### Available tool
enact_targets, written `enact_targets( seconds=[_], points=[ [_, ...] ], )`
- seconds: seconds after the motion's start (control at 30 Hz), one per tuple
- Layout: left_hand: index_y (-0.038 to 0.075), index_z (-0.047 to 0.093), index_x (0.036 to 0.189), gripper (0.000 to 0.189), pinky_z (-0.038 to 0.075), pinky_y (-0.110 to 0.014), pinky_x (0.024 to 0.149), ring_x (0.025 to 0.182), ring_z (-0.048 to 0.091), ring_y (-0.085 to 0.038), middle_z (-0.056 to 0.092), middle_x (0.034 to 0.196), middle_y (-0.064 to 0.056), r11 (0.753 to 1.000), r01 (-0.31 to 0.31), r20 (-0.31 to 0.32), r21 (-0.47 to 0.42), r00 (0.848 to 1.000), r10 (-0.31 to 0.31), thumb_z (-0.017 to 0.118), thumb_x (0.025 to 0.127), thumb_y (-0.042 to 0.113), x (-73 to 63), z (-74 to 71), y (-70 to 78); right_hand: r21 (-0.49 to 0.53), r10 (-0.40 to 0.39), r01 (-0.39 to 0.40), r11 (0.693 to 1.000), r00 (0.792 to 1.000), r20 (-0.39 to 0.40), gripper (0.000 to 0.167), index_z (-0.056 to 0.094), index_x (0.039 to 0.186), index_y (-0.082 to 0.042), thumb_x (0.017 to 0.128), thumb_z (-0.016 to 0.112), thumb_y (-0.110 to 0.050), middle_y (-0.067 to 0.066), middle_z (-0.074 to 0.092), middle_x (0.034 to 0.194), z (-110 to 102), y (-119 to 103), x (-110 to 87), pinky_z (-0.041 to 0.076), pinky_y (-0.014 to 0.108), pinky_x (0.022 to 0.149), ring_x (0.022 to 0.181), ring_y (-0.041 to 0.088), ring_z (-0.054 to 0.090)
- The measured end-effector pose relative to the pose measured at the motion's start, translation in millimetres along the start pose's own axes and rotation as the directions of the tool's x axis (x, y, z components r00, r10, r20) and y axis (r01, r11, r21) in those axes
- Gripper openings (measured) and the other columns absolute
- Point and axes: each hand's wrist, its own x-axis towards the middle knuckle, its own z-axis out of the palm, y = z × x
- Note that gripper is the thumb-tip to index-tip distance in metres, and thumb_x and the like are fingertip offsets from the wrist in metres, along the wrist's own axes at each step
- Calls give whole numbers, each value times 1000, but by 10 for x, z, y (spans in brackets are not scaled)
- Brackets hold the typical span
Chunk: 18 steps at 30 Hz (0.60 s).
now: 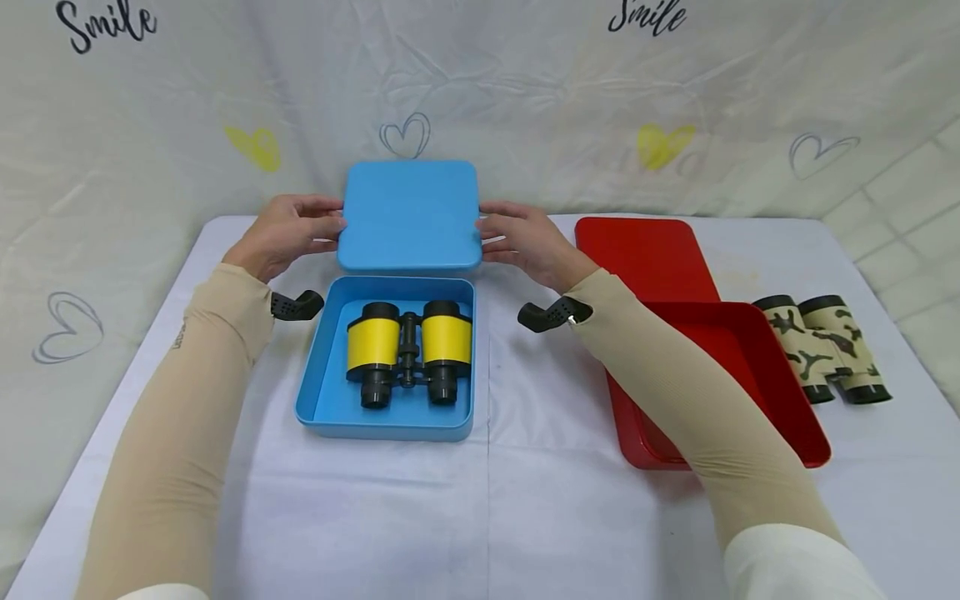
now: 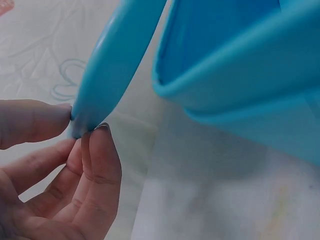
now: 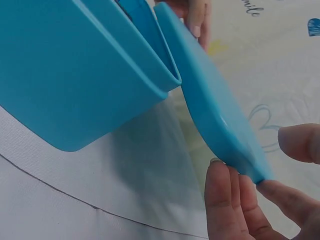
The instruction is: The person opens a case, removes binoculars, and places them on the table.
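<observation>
Both hands hold a blue lid point(image 1: 411, 217) by its left and right edges, just behind the blue box point(image 1: 309, 392). My left hand point(image 1: 288, 232) pinches the left edge; the left wrist view shows the thumb and fingertips on the lid's rim point(image 2: 112, 65). At the opposite edge is my right hand point(image 1: 531, 242). Its fingertips press the lid's rim point(image 3: 215, 110) in the right wrist view, the thumb standing off from it. Inside the uncovered box lie yellow and black binoculars point(image 1: 375, 343), eyepieces toward me.
To the right stands an open red box point(image 1: 757, 358), partly hidden by my right forearm. Its red lid point(image 1: 645, 258) lies behind it. Camouflage binoculars point(image 1: 825, 350) rest beside the red box. A printed curtain point(image 1: 510, 100) hangs at the back edge of the white-covered table point(image 1: 360, 517).
</observation>
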Motion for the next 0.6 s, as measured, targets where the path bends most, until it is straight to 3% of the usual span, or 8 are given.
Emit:
enact_targets(
  seconds=[0.27, 0.6],
  points=[
    [15, 36, 161, 66, 45, -50, 119, 142, 51, -36, 40, 165, -15, 996, 83, 29, 26, 996, -83, 52, 106, 46, 73, -35, -70, -24, 30, -30, 999, 999, 15, 58, 43, 157, -17, 103, 62, -30, 12, 57, 145, 36, 33, 80, 56, 38, 108, 124, 28, 64],
    [8, 39, 158, 79, 39, -50, 124, 146, 45, -36, 39, 160, -16, 992, 123, 61, -26, 991, -122, 40, 103, 65, 124, 20, -102, -49, 72, -71, 996, 997, 5, 55, 45, 156, -18, 105, 59, -33, 13, 57, 141, 68, 53, 143, 56, 39, 109, 123, 28, 63]
  ],
)
